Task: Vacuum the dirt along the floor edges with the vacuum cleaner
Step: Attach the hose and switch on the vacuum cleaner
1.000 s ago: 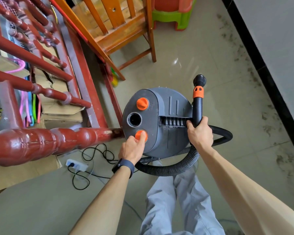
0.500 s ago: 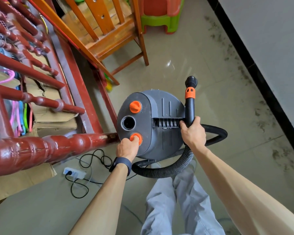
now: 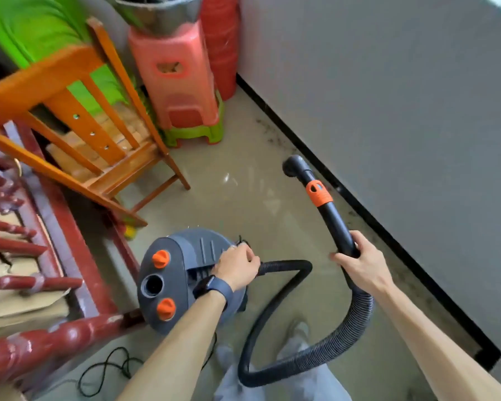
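an orange wooden chair [image 3: 104, 157] lies tipped against a dark red turned-wood railing [image 3: 26, 351] at left. behind it a pink plastic stool [image 3: 177, 82] sits stacked on a green stool [image 3: 197, 134], with a stack of red stools [image 3: 222, 44] beside it against the grey wall [image 3: 388, 96].

A round grey plastic vacuum cleaner [image 3: 182, 279] with two orange knobs is sitting upright on the floor under the left hand [image 3: 237, 269]. Its black ribbed hose [image 3: 287, 369] is looping below both hands up to a black rigid wand with an orange collar [image 3: 320, 198], which is sticking out above the right hand [image 3: 359, 266], nozzle angled toward dark dirt specks [image 3: 272, 131] along the wall edge.
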The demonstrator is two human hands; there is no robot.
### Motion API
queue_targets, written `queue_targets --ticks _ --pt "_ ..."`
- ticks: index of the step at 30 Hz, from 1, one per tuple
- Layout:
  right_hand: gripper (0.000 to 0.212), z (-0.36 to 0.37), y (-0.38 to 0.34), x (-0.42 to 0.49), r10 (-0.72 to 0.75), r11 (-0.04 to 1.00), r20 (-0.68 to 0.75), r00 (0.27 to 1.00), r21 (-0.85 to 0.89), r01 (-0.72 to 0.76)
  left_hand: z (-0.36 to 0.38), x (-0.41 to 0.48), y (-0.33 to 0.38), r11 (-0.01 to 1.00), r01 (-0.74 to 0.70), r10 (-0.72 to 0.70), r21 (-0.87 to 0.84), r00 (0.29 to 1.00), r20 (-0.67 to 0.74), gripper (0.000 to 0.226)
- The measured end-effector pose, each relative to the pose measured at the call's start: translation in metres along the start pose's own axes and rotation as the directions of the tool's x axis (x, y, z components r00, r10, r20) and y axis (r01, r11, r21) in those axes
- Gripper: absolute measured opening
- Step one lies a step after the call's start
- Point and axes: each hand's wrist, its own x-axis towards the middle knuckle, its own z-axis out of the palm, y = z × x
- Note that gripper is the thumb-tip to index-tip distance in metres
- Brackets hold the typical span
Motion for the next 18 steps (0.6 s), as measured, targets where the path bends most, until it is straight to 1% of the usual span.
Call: queue_targets --ticks 2,4,6,8,10,12,13,14,15,16,18 --pt "0.032 -0.047 -0.004 0.005 -0.04 0.996 -0.048 0.998 0.077 0.044 -0.001 0.005 0.062 0.989 -0.108 0.109 -0.097 0.994 0.004 0.023" --pt "0.032 -0.085 -0.005 0.013 -0.1 0.987 -0.09 0.991 0.116 0.11 0.002 0.009 0.122 0.97 -0.179 0.19 -0.163 0.98 0.055 0.027" --pt "0.033 -0.119 -0.002 0.027 -0.158 0.977 -0.117 0.98 0.123 0.172 0.011 0.015 0.176 0.945 -0.208 0.25 -0.252 0.957 0.146 0.034" --pt "0.032 -0.149 0.005 0.05 -0.198 0.97 -0.125 0.972 0.12 0.212 0.019 0.027 0.228 0.902 -0.19 0.287 -0.387 0.934 0.213 0.043" --pt "0.034 -0.173 0.016 0.079 -0.216 0.961 -0.105 0.971 0.153 0.23 0.02 0.047 0.279 0.817 -0.115 0.268 -0.564 0.943 0.197 0.048" --pt "0.032 -0.189 0.026 0.108 -0.222 0.952 -0.075 0.972 0.198 0.233 0.017 0.072 0.326 0.672 -0.045 0.23 -0.739 0.961 0.151 0.056" --pt "0.029 -0.193 0.031 0.122 -0.215 0.95 -0.062 0.975 0.219 0.223 0.016 0.086 0.346 0.583 -0.029 0.219 -0.812 0.968 0.123 0.056" --pt "0.028 -0.195 0.034 0.136 -0.209 0.945 -0.056 0.976 0.244 0.217 0.015 0.1 0.364 0.508 -0.034 0.218 -0.86 0.972 0.091 0.048" --pt "0.029 -0.195 0.036 0.149 -0.209 0.938 -0.051 0.977 0.271 0.215 0.013 0.112 0.379 0.469 -0.059 0.218 -0.881 0.975 0.051 0.035" --pt "0.028 -0.193 0.036 0.162 -0.213 0.93 -0.046 0.976 0.296 0.217 0.01 0.123 0.392 0.465 -0.09 0.216 -0.881 0.976 0.015 0.024" --pt "0.026 -0.19 0.029 0.185 -0.233 0.916 0.0 0.972 0.335 0.22 0.0 0.142 0.409 0.492 -0.157 0.189 -0.856 0.979 -0.071 0.012"
